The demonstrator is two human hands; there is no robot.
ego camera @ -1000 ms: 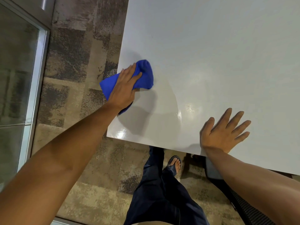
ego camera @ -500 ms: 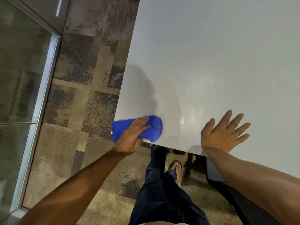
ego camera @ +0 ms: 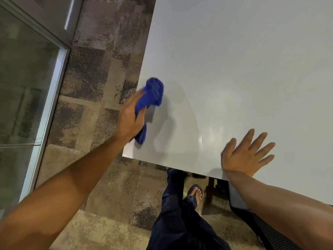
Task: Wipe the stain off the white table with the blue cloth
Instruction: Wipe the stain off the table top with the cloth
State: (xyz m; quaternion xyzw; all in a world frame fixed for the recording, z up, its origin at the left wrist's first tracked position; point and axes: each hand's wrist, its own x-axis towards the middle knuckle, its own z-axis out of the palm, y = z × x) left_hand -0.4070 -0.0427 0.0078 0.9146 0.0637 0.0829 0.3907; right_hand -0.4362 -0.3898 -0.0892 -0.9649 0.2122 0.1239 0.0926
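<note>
Patchy brown and grey carpet (ego camera: 100, 98) is spreading beneath the white table (ego camera: 243, 65), with a glass panel in a metal frame (ego camera: 27, 87) standing well off the table's left edge. Below the table's near edge a sandalled foot (ego camera: 195, 193) and dark trousers (ego camera: 182, 226) are showing, and a dark chair (ego camera: 255, 224) is sitting just under that edge beside the right forearm. The right hand (ego camera: 246, 156) is lying flat on the table near its front edge, fingers spread, holding nothing. The left hand (ego camera: 130, 116) is curling its grip round the blue cloth (ego camera: 152, 94) at the table's left edge, near the front corner. The cloth is looking bunched and crumpled, deep blue, slightly blurred, one end bulging past the fingers, the other hanging below the palm.
</note>
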